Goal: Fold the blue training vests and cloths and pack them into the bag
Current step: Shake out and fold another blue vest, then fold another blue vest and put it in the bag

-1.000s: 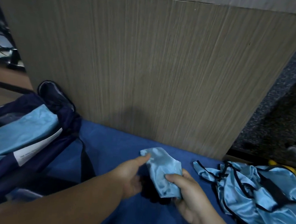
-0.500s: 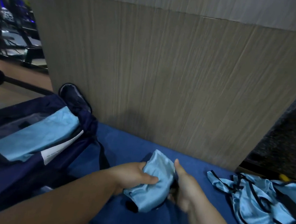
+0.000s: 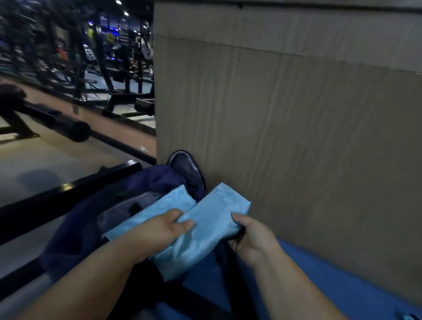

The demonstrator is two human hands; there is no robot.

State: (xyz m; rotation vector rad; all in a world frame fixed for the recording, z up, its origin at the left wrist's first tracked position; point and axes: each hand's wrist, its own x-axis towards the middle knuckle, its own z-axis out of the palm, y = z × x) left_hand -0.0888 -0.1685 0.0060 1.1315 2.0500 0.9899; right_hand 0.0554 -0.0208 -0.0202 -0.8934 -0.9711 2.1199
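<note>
While both hands hold it, the folded light-blue satin cloth [image 3: 214, 219] sits at the 3 o'clock rim of the open dark navy fabric bag [image 3: 73, 237]. The left hand [image 3: 156, 232] pinches its 9 o'clock edge; the right hand [image 3: 251, 238] curls round its 3 o'clock edge.

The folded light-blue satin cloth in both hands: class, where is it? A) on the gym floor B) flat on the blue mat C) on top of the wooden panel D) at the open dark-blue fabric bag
D: the left hand and right hand grip the folded light-blue satin cloth over the open dark-blue fabric bag, beside a second folded light-blue cloth lying inside it.
</note>
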